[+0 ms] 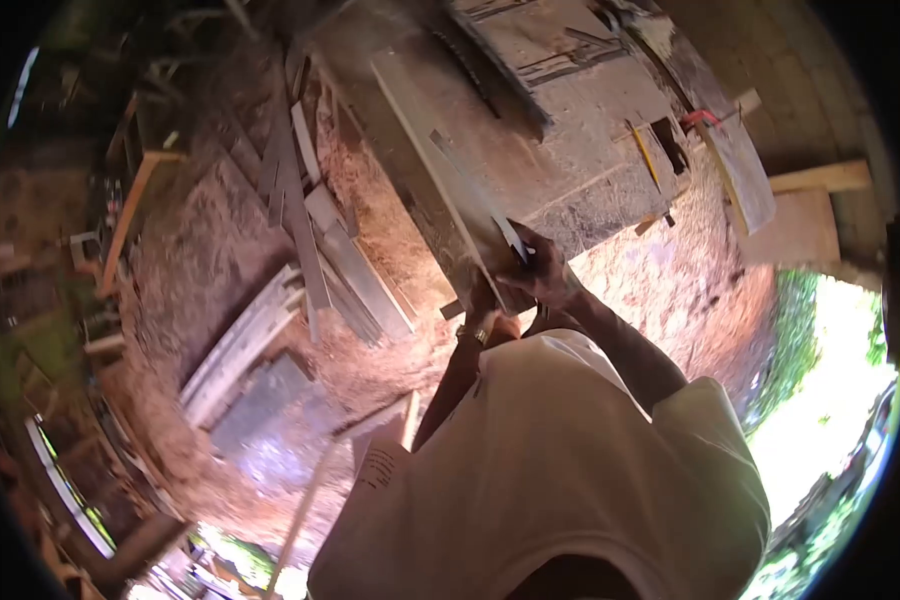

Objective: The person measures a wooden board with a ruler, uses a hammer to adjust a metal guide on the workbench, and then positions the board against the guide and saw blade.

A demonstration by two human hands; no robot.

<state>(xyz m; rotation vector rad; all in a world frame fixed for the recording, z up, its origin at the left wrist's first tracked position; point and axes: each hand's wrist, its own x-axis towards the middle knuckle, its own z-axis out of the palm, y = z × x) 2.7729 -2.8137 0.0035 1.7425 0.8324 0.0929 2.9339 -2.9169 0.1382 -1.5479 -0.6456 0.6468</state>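
Observation:
My right hand (544, 272) is closed round the dark handle end of a long, narrow metal blade that looks like a handsaw (470, 187). The blade reaches away from me, its far tip lying over the workbench. Beside it runs a long wooden board (425, 150), angled from the bench's far side to its near edge. My left hand (481, 298), with a band at the wrist, is at the near end of this board, fingers partly hidden behind it. Both hands are close together in front of my body.
The worn wooden workbench (595, 205) carries a dark beam (490, 70), a yellow pencil-like stick (646, 155) and a red clamp-like piece (700, 118) at the right. Loose planks (355, 265) and stacked boards (238, 345) lie on the dirt floor to the left.

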